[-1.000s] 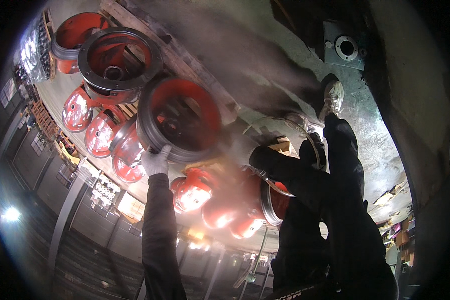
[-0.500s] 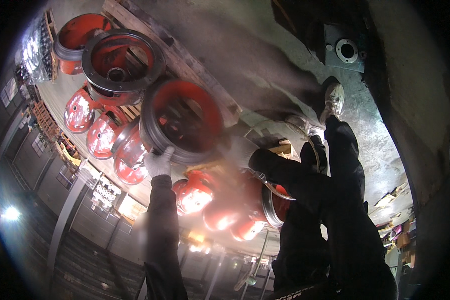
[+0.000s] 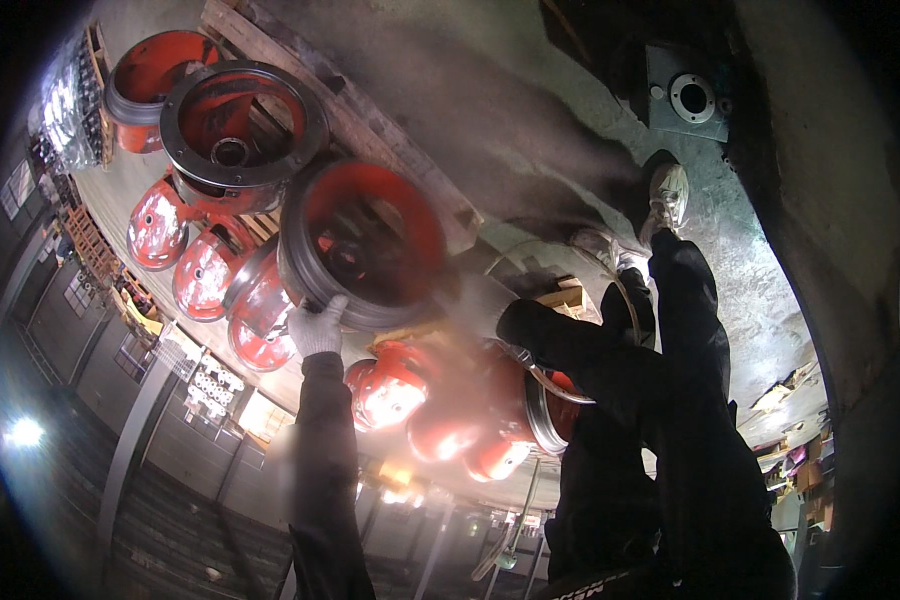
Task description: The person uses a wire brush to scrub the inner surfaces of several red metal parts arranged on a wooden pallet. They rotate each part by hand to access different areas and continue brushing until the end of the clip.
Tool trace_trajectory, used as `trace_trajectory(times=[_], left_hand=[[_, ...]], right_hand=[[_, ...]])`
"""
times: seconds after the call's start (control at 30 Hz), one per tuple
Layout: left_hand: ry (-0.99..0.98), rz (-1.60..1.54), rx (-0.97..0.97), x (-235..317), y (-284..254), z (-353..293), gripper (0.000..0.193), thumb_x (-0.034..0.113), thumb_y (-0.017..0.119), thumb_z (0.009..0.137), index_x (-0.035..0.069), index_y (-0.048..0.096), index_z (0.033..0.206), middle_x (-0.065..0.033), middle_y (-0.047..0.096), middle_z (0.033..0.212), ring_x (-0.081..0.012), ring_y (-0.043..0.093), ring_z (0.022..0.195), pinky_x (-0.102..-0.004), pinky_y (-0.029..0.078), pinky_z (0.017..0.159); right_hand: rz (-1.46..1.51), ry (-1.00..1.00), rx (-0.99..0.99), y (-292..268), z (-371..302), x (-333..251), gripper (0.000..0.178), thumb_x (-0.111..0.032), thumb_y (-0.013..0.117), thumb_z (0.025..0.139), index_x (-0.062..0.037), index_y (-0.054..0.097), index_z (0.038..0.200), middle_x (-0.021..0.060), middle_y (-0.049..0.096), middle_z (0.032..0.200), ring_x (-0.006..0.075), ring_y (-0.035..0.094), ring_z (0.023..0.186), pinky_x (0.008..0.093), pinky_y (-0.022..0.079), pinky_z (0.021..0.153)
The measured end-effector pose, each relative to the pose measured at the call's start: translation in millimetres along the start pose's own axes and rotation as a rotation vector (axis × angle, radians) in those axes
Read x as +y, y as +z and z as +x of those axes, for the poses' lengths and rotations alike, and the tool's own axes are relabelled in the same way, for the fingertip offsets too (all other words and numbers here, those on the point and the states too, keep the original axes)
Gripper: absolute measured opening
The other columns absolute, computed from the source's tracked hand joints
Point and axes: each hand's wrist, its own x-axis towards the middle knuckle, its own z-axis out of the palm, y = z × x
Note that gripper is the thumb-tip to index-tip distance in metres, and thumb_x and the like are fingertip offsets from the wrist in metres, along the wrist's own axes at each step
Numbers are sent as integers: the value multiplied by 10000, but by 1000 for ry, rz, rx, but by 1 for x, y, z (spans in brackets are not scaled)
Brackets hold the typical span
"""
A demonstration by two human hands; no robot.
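My L hand [image 3: 317, 328] holds red housing [image 3: 410, 235] by its dark rim, thumb up on edge. My R hand [image 3: 478, 300] blurred, nr housing's R side; grip: can't tell. Housing btwn pallet board [image 3: 395, 140] & my L hand, nr flanged housing [image 3: 234, 179].

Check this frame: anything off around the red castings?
Two things. Several red castings show uneven pale patches on their outer faces; worn paint, filler or glare, can't tell. And the view around the right hand is hazy, possibly airborne dust or a dirty lens.
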Motion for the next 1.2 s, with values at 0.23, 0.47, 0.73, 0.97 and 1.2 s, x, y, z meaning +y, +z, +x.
trace_trajectory(times=[0.23,0.47,0.73,0.97,1.2], left_hand=[[12,37,14,2,0,-1,426,153,883,759,-88,734,1077,-149,787,951,-237,733,861,-354,555,845],[-26,77,-33,0,-2,-1,415,154,859,811,-89,718,1116,-130,775,1026,-219,708,912,-347,540,881],[-20,-30,-11,-6,2,1,415,130,863,773,-93,726,1096,-137,787,991,-214,733,885,-344,552,852],[-61,20,-53,-3,-3,1,480,197,887,815,-87,706,1157,-117,764,1067,-200,683,940,-339,527,897],[-57,2,-34,5,-1,-2,468,210,887,814,-89,716,1130,-115,775,1019,-188,688,901,-336,533,874]], right_hand=[[-72,-160,151,20,3,14,384,-368,435,1069,-60,630,1192,250,696,1007,423,676,890,520,533,814],[61,15,66,-1,-8,-10,414,-400,465,1057,-49,665,1149,252,692,1013,420,670,921,512,527,830],[62,-108,319,8,0,-1,458,-446,484,1038,-52,709,970,206,678,721,378,688,690,525,527,648],[147,-9,232,18,22,-2,571,-518,475,1027,-3,701,935,203,695,715,341,677,534,468,578,595],[106,37,132,-8,8,-23,561,-496,475,1026,14,699,953,259,699,779,396,717,735,527,561,726]])
